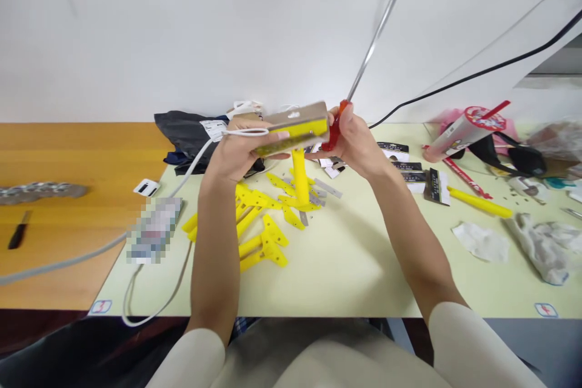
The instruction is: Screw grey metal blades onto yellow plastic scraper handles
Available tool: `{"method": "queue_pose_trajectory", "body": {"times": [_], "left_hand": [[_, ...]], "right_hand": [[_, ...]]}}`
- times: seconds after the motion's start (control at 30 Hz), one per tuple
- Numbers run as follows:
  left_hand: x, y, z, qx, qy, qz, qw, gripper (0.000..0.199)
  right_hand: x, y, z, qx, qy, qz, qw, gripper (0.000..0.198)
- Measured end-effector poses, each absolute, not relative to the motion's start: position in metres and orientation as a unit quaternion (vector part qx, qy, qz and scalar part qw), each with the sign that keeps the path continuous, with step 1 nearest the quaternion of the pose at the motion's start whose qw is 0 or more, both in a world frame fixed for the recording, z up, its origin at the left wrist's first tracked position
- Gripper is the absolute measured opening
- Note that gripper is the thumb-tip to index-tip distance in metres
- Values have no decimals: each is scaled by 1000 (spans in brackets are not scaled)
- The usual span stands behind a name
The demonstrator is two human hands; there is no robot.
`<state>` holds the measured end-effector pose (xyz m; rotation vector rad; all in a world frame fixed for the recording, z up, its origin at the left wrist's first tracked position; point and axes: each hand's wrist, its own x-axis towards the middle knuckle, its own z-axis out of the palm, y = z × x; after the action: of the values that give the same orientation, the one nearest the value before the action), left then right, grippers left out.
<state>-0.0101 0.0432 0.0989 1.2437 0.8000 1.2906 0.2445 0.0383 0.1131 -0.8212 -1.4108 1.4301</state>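
Note:
My left hand (236, 148) is closed around a flat yellow scraper head (297, 131) with a grey, see-through-looking edge strip that has a hanging hole. In my right hand (359, 139) is a screwdriver (335, 127) with a red handle, its long metal shaft slanting up and away to the right. Both hands are raised above the table, close together. Just below them shows a yellow handle (300, 179); I cannot tell whether it joins the held piece. Several yellow scraper parts (268, 242) and grey blades (328, 188) lie under and beside my left forearm.
A pale table (345, 279) meets a white wall. Left are a dark bag (182, 139), a white cable (195, 163) and a blurred-out object (157, 230). Right are black-and-white cards (437, 187), a yellow handle (482, 202), a cup (464, 133) and crumpled tissue (482, 241).

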Motion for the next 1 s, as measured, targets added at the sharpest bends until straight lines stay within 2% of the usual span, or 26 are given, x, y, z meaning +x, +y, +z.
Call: {"method": "queue_pose_trajectory", "body": {"times": [0.13,0.33,0.43,0.57,0.7,0.9,1.0], "left_hand": [[6,46,100,503,325,570,563,36],[1,44,106,509,309,572,564,36],[-6,44,108,530,288,555,572,47],[-4,43,108,565,296,560,528,65],[7,39,108,569,284,573,516,75],[13,36,114,534,256,579,560,89],[20,33,117,519,263,585,566,86]], "right_hand": [[233,37,105,-348,-584,556,478,76],[220,31,105,-358,-549,547,521,61],[221,33,104,-374,-528,543,536,71],[224,35,104,-371,-528,537,544,76],[225,35,104,-358,-519,534,563,73],[219,33,103,-349,-512,535,575,64],[217,33,101,-350,-513,516,589,64]]}}
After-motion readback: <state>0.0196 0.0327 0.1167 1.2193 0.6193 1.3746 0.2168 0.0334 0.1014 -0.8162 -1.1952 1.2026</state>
